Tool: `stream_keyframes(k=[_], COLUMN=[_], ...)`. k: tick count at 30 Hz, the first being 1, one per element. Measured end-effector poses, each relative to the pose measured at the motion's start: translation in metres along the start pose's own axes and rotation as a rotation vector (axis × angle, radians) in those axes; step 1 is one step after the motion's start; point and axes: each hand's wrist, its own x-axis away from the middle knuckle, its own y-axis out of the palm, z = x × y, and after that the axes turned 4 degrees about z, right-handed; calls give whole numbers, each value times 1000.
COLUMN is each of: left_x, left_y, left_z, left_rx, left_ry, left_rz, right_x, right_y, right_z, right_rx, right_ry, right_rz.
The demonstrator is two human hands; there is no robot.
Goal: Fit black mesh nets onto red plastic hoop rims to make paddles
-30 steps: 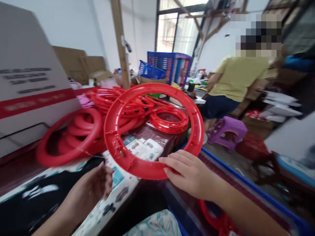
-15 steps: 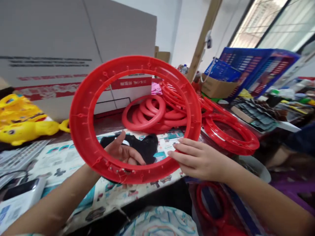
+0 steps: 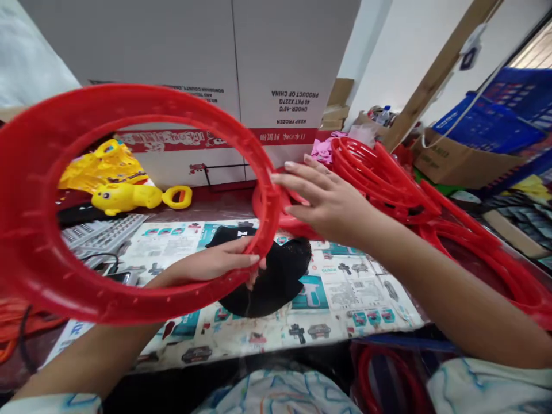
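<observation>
I hold a large red plastic ring (image 3: 38, 270) up in front of me, close to the camera and tilted. My left hand (image 3: 215, 263) reaches through the ring's opening and pinches its lower right rim. My right hand (image 3: 323, 198) lies on the outer right edge of the ring with its fingers stretched out. Behind the hands a black cloth item (image 3: 276, 276) rests on the printed paper sheet (image 3: 345, 293) that covers the table.
A pile of more red rings (image 3: 388, 184) fills the table's right side. A big white cardboard box (image 3: 259, 69) stands at the back, with yellow toy figures (image 3: 121, 184) before it. A keyboard (image 3: 99, 233) lies at left. Blue crates (image 3: 495, 121) and a brown carton (image 3: 457, 161) stand at right.
The view swung left and the ring came closer and leftwards. My left hand closed onto the ring's lower rim. My right hand slid up along the right edge.
</observation>
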Motion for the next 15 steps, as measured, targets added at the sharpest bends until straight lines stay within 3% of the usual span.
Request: stream_keyframes(k=[3, 4, 7, 10, 15], left_x=[2, 3, 2, 0, -3], left_y=[1, 1, -1, -3, -1], left_z=[0, -2, -9, -18, -33], left_rx=[11, 14, 24, 26, 10], left_ry=[93, 119, 181, 210, 174], left_rz=[247, 311, 459, 548, 576], right_x=[-3, -1, 5, 8, 12], right_y=[24, 36, 74, 101, 109], right_z=[-30, -41, -67, -72, -58], right_rx=[-175, -304, -796, -1087, -953], right_ry=[449, 598, 895, 976, 914], right_rz=[162, 100, -272, -337, -215])
